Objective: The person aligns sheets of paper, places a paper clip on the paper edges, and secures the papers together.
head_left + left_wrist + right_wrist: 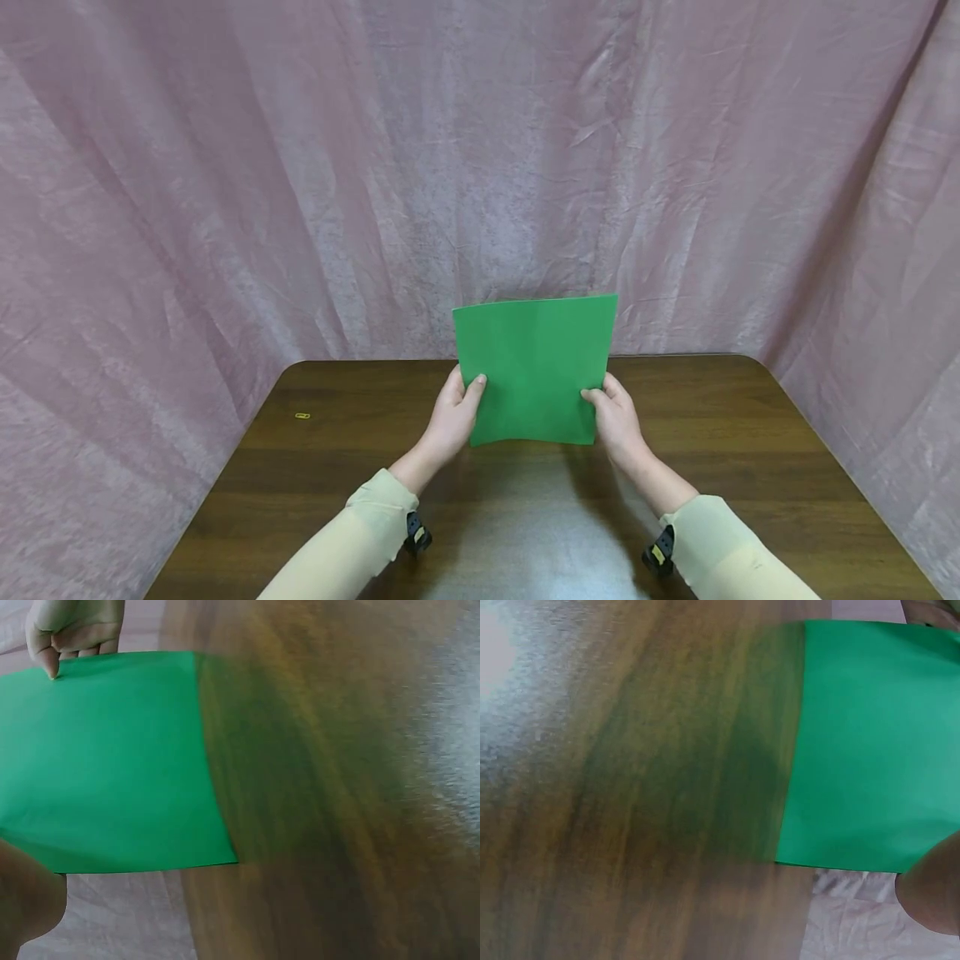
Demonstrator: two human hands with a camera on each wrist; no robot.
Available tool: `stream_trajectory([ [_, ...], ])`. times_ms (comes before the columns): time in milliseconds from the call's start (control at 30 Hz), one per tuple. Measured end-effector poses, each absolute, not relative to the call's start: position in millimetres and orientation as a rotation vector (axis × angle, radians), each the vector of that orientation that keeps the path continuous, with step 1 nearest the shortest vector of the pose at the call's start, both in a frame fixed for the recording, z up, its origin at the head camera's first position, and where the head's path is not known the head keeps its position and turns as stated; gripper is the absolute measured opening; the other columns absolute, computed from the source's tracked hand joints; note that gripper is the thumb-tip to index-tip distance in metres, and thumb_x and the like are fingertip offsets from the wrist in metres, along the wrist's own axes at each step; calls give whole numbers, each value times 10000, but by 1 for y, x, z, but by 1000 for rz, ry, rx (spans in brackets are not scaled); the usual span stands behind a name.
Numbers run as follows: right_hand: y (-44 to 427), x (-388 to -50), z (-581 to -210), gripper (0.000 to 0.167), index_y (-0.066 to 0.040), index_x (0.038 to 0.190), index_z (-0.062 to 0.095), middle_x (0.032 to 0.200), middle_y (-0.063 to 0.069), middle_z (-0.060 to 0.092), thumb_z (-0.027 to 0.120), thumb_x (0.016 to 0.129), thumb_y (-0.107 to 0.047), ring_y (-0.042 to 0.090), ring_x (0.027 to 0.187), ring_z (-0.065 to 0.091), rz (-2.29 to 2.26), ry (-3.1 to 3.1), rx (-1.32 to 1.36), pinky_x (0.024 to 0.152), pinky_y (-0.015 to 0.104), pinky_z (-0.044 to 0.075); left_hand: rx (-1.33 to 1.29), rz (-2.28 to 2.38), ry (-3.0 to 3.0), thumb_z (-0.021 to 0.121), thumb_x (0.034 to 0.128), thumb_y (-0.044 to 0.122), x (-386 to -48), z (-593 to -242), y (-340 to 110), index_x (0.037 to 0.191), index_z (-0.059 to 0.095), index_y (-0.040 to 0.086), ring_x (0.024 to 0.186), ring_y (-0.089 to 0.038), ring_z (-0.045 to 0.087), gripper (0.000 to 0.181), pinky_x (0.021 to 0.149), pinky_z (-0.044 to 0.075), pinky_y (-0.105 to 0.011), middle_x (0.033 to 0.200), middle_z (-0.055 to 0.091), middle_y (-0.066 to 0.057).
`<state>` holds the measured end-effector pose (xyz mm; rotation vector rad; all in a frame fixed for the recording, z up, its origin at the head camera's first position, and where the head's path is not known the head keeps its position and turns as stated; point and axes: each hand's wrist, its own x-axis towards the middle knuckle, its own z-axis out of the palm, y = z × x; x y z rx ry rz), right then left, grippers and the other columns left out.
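Both hands hold up a green sheet of paper above the table, its face tilted toward me. My left hand grips the left edge, thumb in front and fingers behind. On the opposite edge my right hand pinches the sheet the same way. In the left wrist view the green sheet spans between the two hands, its near edge slightly bowed. The right wrist view shows the sheet raised off the wood. Most fingers are hidden behind it.
A small yellow paper clip lies on the brown wooden table toward the far left. Pink curtains hang behind the table and along its sides. Light glares off the table's near middle.
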<state>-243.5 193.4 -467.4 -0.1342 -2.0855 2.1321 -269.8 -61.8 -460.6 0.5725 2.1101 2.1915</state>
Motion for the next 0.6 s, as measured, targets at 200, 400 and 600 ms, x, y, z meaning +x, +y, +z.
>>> stream_trajectory([
  [200,191,-242,-469,267,21,1290,551,1142,85,654,457,1048,-43,153,951,654,2151,-2066,-102,837,373,562,560,2201,2098,431,1126,259,-269,-462,-61,1445,426,84,1102,-349,672,365,898,576,-511,1265,625,-173],
  [400,189,-236,-465,267,18,1324,516,1218,177,630,437,1085,-69,191,979,644,2129,-2111,-58,832,374,559,510,2190,2178,458,1118,252,-270,-457,-62,1383,493,54,1022,-329,679,333,854,587,-485,1185,655,-173],
  [600,192,-227,-459,270,7,1324,536,1189,207,642,448,1098,-112,183,953,644,2018,-2217,-42,798,322,558,473,2140,2208,470,1114,252,-267,-450,-65,1416,496,50,985,-285,683,365,811,593,-445,1173,669,-154],
])
